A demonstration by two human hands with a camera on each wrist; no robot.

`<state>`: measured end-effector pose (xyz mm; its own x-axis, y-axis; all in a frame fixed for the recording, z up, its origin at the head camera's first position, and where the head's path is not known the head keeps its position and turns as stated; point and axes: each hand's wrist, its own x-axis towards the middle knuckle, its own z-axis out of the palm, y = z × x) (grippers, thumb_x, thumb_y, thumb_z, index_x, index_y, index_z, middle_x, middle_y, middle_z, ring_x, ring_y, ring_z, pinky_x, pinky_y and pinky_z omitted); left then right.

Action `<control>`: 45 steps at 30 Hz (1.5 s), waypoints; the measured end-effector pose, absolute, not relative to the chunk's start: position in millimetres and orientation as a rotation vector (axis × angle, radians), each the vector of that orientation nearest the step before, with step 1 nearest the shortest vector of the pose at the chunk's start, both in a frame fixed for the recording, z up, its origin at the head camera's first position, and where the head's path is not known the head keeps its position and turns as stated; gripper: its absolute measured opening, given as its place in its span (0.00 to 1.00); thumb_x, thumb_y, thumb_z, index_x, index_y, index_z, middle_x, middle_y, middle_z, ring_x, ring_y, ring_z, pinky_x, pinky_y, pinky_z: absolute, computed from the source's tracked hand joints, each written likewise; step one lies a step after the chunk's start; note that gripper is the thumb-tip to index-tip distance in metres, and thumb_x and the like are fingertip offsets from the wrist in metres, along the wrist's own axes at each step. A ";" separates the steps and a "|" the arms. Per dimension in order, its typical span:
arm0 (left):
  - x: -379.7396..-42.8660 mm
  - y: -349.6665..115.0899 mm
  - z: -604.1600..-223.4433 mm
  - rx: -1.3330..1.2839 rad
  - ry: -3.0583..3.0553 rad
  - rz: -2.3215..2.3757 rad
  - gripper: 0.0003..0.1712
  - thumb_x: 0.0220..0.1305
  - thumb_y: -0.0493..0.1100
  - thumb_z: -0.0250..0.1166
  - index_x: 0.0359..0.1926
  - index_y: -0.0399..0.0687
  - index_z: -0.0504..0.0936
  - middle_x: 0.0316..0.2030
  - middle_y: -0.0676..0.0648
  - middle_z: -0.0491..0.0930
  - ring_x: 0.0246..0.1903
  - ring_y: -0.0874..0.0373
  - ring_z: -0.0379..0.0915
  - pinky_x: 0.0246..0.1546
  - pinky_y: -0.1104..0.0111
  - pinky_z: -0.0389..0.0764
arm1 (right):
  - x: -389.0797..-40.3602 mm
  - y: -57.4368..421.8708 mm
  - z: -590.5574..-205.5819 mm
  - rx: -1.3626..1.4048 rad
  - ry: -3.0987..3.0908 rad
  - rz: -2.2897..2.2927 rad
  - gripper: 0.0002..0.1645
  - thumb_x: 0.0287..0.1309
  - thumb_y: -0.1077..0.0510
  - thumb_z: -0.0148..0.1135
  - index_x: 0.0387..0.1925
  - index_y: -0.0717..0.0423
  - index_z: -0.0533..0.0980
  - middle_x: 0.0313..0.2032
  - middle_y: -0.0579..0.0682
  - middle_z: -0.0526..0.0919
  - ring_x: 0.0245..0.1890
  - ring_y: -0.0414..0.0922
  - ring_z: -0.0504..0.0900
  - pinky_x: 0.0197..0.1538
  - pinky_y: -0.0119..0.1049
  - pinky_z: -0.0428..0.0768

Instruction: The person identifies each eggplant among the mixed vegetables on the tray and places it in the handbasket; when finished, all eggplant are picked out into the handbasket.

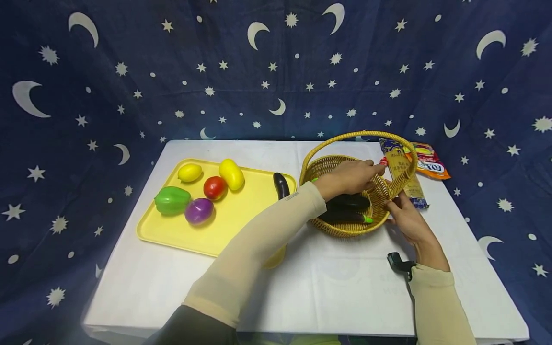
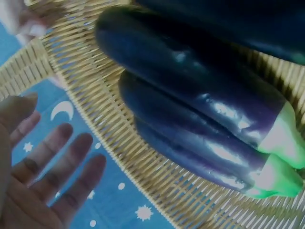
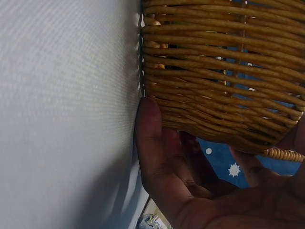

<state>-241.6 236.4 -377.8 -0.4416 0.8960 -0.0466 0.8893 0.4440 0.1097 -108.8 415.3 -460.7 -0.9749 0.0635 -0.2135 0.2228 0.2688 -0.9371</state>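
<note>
A wicker basket (image 1: 345,233) with a tall handle stands right of the table's middle, holding several dark eggplants (image 1: 345,201) with green stem ends. My left hand (image 1: 351,177) reaches over the basket. In the left wrist view the left hand (image 2: 52,176) has its fingers extended and apart beside the rim, nothing between them. My right hand (image 1: 407,218) holds the basket at its right side, near the foot of the handle. In the right wrist view the fingers of the right hand (image 3: 190,191) lie against the woven wall, one fingertip low by the white tablecloth.
On the left, a yellow tray (image 1: 241,225) carries a lemon (image 1: 189,172), a yellow mango-like fruit (image 1: 231,174), a tomato (image 1: 214,188), a green pepper-like vegetable (image 1: 172,200), a purple round vegetable (image 1: 199,211) and an eggplant (image 1: 281,185). Behind the basket lie a long packet (image 1: 398,163) and an orange bag (image 1: 431,163).
</note>
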 end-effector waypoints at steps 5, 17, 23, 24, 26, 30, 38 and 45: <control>-232.7 217.0 -371.0 1.758 2.523 0.359 0.21 0.79 0.49 0.63 0.69 0.61 0.75 0.58 0.54 0.82 0.45 0.61 0.82 0.45 0.67 0.83 | -109.7 415.2 -461.9 0.300 2.386 -1.787 0.41 0.86 0.51 0.33 0.86 0.32 0.27 0.84 0.70 0.39 0.81 0.68 0.51 0.49 0.27 0.82; -202.9 102.6 -372.4 2.077 2.321 0.778 0.11 0.82 0.46 0.59 0.55 0.54 0.85 0.50 0.56 0.87 0.43 0.68 0.79 0.49 0.78 0.78 | -109.2 411.7 -462.2 0.333 2.403 -1.752 0.40 0.86 0.50 0.34 0.86 0.32 0.31 0.84 0.71 0.41 0.79 0.66 0.56 0.48 0.27 0.83; -234.8 40.3 -388.7 1.943 2.467 0.890 0.10 0.79 0.43 0.60 0.49 0.50 0.87 0.42 0.54 0.88 0.35 0.66 0.79 0.41 0.73 0.82 | -110.1 412.8 -459.0 0.342 2.409 -1.744 0.41 0.86 0.51 0.34 0.86 0.33 0.30 0.84 0.71 0.41 0.78 0.67 0.56 0.48 0.26 0.82; -243.1 32.9 -391.0 1.888 2.503 0.865 0.10 0.79 0.43 0.60 0.48 0.51 0.87 0.41 0.54 0.88 0.34 0.65 0.78 0.40 0.72 0.81 | -110.2 413.3 -458.7 0.348 2.410 -1.737 0.41 0.86 0.51 0.34 0.86 0.32 0.29 0.84 0.71 0.41 0.79 0.66 0.55 0.49 0.27 0.82; -260.0 20.4 -393.6 1.772 2.555 0.780 0.09 0.78 0.41 0.60 0.49 0.52 0.87 0.41 0.53 0.86 0.34 0.61 0.78 0.41 0.68 0.81 | -110.4 414.0 -458.5 0.360 2.404 -1.726 0.41 0.86 0.50 0.33 0.86 0.30 0.29 0.84 0.70 0.40 0.80 0.67 0.54 0.53 0.32 0.81; -288.5 4.0 -400.6 1.628 2.601 0.477 0.13 0.75 0.37 0.63 0.55 0.54 0.86 0.50 0.49 0.86 0.46 0.53 0.81 0.49 0.61 0.84 | -110.1 412.0 -458.6 0.395 2.397 -1.709 0.40 0.86 0.50 0.33 0.85 0.27 0.29 0.84 0.70 0.40 0.80 0.67 0.53 0.61 0.45 0.77; -307.8 -1.0 -418.7 1.739 2.538 0.144 0.24 0.65 0.31 0.71 0.60 0.55 0.86 0.59 0.45 0.83 0.57 0.47 0.79 0.57 0.56 0.84 | -111.5 413.1 -458.0 0.365 2.418 -1.705 0.41 0.86 0.50 0.33 0.86 0.33 0.29 0.84 0.69 0.41 0.80 0.66 0.54 0.51 0.28 0.79; -309.0 3.8 -426.7 1.759 2.501 0.092 0.24 0.67 0.32 0.71 0.61 0.57 0.85 0.58 0.46 0.83 0.57 0.47 0.78 0.55 0.55 0.84 | -110.8 411.2 -458.0 0.344 2.407 -1.734 0.40 0.86 0.51 0.34 0.86 0.33 0.30 0.83 0.71 0.44 0.77 0.64 0.57 0.49 0.28 0.82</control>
